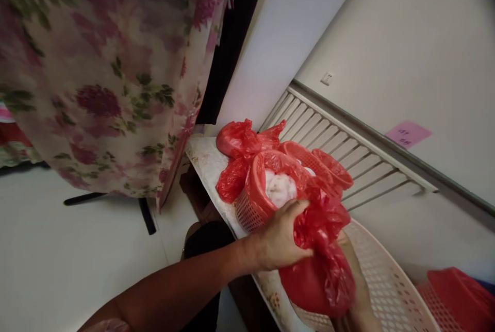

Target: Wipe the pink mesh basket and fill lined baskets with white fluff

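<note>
My left hand (284, 236) grips the gathered upper part of a red plastic bag (319, 275), thumb and fingers around it. On the bag's right side is my right hand (353, 270), partly hidden behind the red plastic, its fingers mostly out of sight. The bag bulges below my hands, over the edge of a large pale pink basket (386, 270). Just beyond my left hand stands a pink basket (249, 211) lined with red plastic, with something white (280, 187) inside.
More red bags (242, 138) and a lined basket (305, 156) sit at the back of the cloth-covered table (204, 159). A white radiator (336, 141) runs along the wall. Floral fabric (104, 79) hangs at left. Another red-covered basket (460, 296) is at lower right.
</note>
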Demonstrator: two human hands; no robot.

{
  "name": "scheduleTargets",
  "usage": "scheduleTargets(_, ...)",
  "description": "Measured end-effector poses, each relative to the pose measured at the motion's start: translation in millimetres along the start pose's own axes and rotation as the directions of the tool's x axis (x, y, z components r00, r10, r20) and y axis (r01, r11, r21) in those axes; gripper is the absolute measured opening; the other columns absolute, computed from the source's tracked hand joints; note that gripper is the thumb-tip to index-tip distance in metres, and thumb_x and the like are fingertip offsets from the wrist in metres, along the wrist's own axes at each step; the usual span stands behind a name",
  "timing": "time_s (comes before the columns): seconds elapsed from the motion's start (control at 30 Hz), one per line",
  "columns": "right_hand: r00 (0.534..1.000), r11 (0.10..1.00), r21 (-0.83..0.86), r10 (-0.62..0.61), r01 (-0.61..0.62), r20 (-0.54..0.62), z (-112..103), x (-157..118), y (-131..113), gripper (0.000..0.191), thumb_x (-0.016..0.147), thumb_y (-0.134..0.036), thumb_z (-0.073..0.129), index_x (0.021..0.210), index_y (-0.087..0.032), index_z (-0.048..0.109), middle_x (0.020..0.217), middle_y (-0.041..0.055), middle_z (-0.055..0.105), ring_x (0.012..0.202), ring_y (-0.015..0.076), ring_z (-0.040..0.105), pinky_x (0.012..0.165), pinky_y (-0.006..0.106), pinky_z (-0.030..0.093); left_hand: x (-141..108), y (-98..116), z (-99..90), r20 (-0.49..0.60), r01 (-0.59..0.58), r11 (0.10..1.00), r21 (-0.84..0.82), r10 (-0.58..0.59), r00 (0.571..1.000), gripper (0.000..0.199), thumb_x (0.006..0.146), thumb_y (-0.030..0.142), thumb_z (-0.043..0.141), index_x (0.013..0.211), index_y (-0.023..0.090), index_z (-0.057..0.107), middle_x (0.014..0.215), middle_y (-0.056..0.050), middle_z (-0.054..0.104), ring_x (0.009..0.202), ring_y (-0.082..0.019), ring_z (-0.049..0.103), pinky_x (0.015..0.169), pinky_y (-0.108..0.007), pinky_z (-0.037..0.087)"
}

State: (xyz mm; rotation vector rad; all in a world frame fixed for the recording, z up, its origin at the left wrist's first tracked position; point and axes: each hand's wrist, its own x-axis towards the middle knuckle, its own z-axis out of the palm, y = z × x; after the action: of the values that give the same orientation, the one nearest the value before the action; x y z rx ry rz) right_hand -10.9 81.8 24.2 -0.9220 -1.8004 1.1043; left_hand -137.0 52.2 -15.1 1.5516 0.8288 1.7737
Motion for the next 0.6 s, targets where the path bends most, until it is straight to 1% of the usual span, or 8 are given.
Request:
scheduleTargets(0.1, 0.995, 0.992, -0.096, 0.082, -0.077, 0.05, 8.5, 1.1, 0.4, 0.034, 0.071, -0.045, 0.073, 0.096, -0.021, 0.072, 0.084, 0.0078, 0.074, 0.075, 0.026, 0.07, 0.065, 0.037, 0.059, -6.5, -11.5, -18.4, -0.188, 0.001, 0.999, 0.046, 0.008, 0.982, 0.019, 0.076, 0.019, 0.064, 0.093, 0.025, 0.066, 0.094, -0.007, 0.067, 0.088, -0.025, 0.065, 0.081, -0.041, 0.054)
scheduleTargets(0.17, 0.999, 0.972, -0.234, -0.014, 0.024, 0.044, 7.7, -1.7, -7.4, 0.041, 0.073, -0.042, 0.073, 0.109, -0.024, 0.069, 0.11, 0.0101, 0.071, 0.092, 0.0278, 0.069, 0.075, 0.04, 0.059, -8.0, -17.5, -46.7, -0.341, 0.03, 0.999, -0.024, -0.037, 0.94, 0.013, 0.076, 0.019, 0.063, 0.086, 0.026, 0.064, 0.086, -0.002, 0.067, 0.079, -0.023, 0.064, 0.073, -0.038, 0.054)
scheduleTargets(0.23, 0.987, 0.925, -0.357, -0.154, 0.125, -0.052, 2.7, -4.2, -14.6, 0.045, 0.077, -0.042, 0.069, 0.12, -0.028, 0.064, 0.129, 0.0098, 0.062, 0.105, 0.0283, 0.066, 0.088, 0.042, 0.057, -4.6, -25.7, -86.7, -0.552, 0.036, 0.998, -0.042, -0.053, 0.832, 0.02, 0.072, 0.016, 0.065, 0.089, 0.026, 0.062, 0.084, 0.001, 0.067, 0.076, -0.02, 0.062, 0.071, -0.035, 0.053)
scheduleTargets(0.27, 0.974, 0.903, -0.406, -0.2, 0.14, -0.108, -0.5, -4.3, -15.0, 0.045, 0.078, -0.042, 0.068, 0.121, -0.029, 0.063, 0.13, 0.009, 0.061, 0.106, 0.028, 0.066, 0.09, 0.043, 0.056, -0.6, -32.1, -109.2, -0.665, 0.048, 0.999, 0.002, -0.035, 0.746, 0.022, 0.07, 0.015, 0.066, 0.09, 0.025, 0.061, 0.085, 0.002, 0.067, 0.075, -0.018, 0.061, 0.072, -0.033, 0.053)
scheduleTargets(0.33, 0.956, 0.874, -0.471, -0.232, 0.123, -0.181, -6.1, -1.4, -6.1, 0.038, 0.081, -0.044, 0.064, 0.118, -0.031, 0.064, 0.116, 0.0075, 0.069, 0.099, 0.0274, 0.068, 0.086, 0.042, 0.058, 12.2, -51.8, -153.2, -0.791, 0.139, 0.984, 0.114, 0.005, 0.612, 0.022, 0.071, 0.014, 0.065, 0.091, 0.022, 0.059, 0.085, 0.002, 0.066, 0.077, -0.017, 0.058, 0.075, -0.03, 0.05)
scheduleTargets(0.4, 0.965, 0.846, -0.521, -0.219, 0.114, -0.145, -8.0, 5.5, 15.3, 0.032, 0.081, -0.046, 0.062, 0.109, -0.03, 0.068, 0.099, 0.0066, 0.073, 0.089, 0.0273, 0.071, 0.078, 0.04, 0.061, 30.3, -81.0, -188.5, -0.848, 0.256, 0.952, 0.165, 0.004, 0.531, 0.022, 0.076, 0.014, 0.058, 0.098, 0.019, 0.057, 0.09, -0.001, 0.067, 0.08, -0.016, 0.058, 0.077, -0.029, 0.048)
scheduleTargets(0.5, 0.961, 0.77, -0.604, -0.274, 0.206, -0.022, -1.5, 16.7, 54.0, 0.027, 0.081, -0.042, 0.064, 0.098, -0.023, 0.072, 0.095, 0.0084, 0.074, 0.083, 0.0264, 0.072, 0.072, 0.036, 0.061, 64.1, -133.3, -214.0, -0.841, 0.367, 0.909, 0.197, -0.036, 0.54, 0.022, 0.08, 0.014, 0.053, 0.102, 0.015, 0.056, 0.1, -0.007, 0.068, 0.088, -0.018, 0.06, 0.081, -0.032, 0.048)
scheduleTargets(0.6, 0.924, 0.689, -0.664, -0.383, 0.29, 0.005, 10.4, 21.3, 78.1, 0.022, 0.086, -0.036, 0.059, 0.094, -0.022, 0.073, 0.092, 0.0078, 0.074, 0.082, 0.0236, 0.072, 0.07, 0.031, 0.06, 99.9, -178.9, -208.6, -0.771, 0.429, 0.872, 0.237, -0.1, 0.629, 0.029, 0.08, 0.012, 0.049, 0.107, 0.015, 0.057, 0.107, -0.012, 0.068, 0.095, -0.022, 0.062, 0.084, -0.035, 0.049)
